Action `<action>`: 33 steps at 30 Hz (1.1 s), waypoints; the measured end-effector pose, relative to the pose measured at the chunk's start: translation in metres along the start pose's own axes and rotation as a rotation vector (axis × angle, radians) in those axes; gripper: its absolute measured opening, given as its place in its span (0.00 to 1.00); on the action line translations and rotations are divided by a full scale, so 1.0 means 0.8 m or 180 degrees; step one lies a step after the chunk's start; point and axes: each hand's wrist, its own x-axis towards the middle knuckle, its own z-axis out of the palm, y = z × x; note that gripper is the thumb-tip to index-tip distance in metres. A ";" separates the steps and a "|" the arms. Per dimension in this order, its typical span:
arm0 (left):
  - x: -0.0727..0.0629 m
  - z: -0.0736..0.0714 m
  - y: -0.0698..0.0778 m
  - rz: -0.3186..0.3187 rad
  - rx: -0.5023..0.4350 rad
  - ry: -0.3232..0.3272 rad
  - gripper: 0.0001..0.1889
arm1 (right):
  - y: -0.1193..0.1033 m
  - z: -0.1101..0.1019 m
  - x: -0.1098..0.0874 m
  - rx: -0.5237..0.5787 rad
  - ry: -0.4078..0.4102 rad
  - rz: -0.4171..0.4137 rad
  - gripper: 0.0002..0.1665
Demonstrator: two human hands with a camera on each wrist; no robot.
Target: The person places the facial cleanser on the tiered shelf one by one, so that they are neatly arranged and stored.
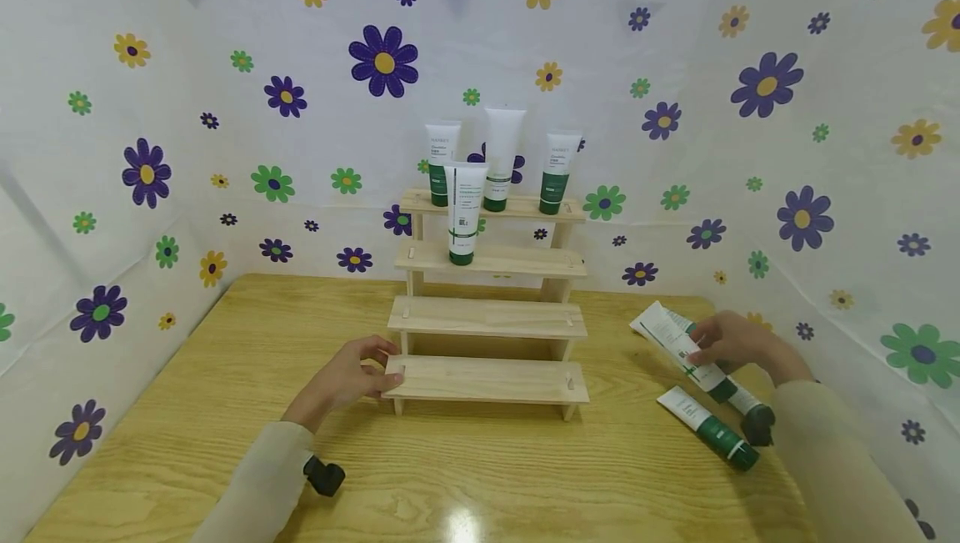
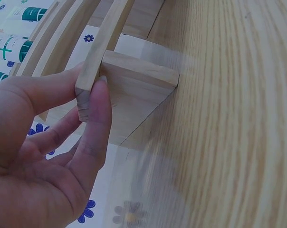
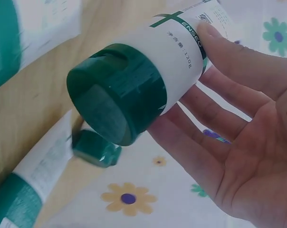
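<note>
My right hand (image 1: 738, 344) grips a white squeeze tube (image 1: 678, 347) with a green cap, tilted above the right side of the table. In the right wrist view its thumb and fingers lie on opposite sides of the tube (image 3: 181, 52), cap end toward the camera. Below lies a white-and-green tube (image 1: 708, 426); another tube (image 1: 744, 397) shows partly hidden behind the held one. My left hand (image 1: 347, 378) pinches the left end of the lowest board of a stepped wooden rack (image 1: 487, 380). In the left wrist view, thumb and forefinger clasp that board (image 2: 98, 59) from both faces.
On the rack's top step stand three tubes: a left one (image 1: 441, 151), a middle one (image 1: 501, 151) and a right one (image 1: 557, 168). One more tube (image 1: 465, 213) stands on the step below. A flower-patterned sheet (image 1: 300, 134) encloses the wooden table (image 1: 450, 476) at back and sides.
</note>
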 end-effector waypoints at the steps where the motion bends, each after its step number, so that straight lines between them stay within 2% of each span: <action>1: 0.000 0.000 0.000 -0.0001 -0.0008 0.0001 0.26 | -0.004 -0.001 -0.001 0.0011 0.0012 -0.0045 0.33; 19: -0.003 0.003 0.004 -0.0051 0.0007 0.0031 0.26 | -0.066 -0.010 -0.004 0.0082 0.0449 -0.0488 0.30; 28: -0.004 0.003 0.003 -0.0038 -0.0049 0.0002 0.26 | -0.091 -0.011 -0.002 0.0178 0.0643 -0.0520 0.31; 33: -0.002 0.002 0.001 -0.0069 -0.0018 0.0018 0.26 | -0.103 -0.014 -0.001 0.0201 0.0772 -0.0627 0.31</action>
